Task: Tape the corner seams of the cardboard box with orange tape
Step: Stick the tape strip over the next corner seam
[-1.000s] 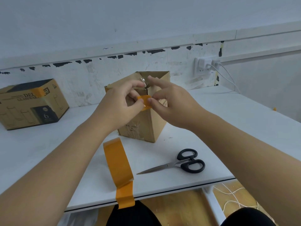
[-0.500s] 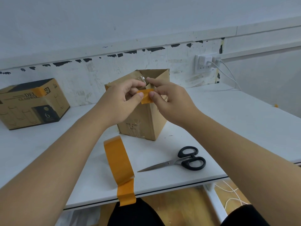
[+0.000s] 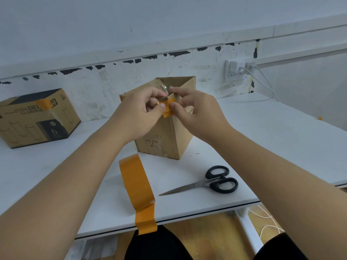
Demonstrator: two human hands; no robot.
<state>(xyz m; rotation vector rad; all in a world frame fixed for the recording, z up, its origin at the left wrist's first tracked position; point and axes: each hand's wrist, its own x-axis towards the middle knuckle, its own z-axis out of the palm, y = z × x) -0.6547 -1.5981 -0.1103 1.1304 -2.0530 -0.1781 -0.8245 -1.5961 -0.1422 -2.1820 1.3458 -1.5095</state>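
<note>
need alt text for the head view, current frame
Two hands, left hand and right hand, pinch a short orange tape strip against the top corner seam of an open cardboard box on a white table. Nearer lie a tape roll and black scissors; a printed box sits far left.

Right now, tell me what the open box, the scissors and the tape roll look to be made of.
Open box: brown cardboard, matte, with raw cut edges at its rim.
Scissors: shiny grey blades, likely steel; glossy black handles, probably plastic.
Tape roll: orange tape, smooth with a slight sheen, probably plastic film, though that is uncertain.
</note>
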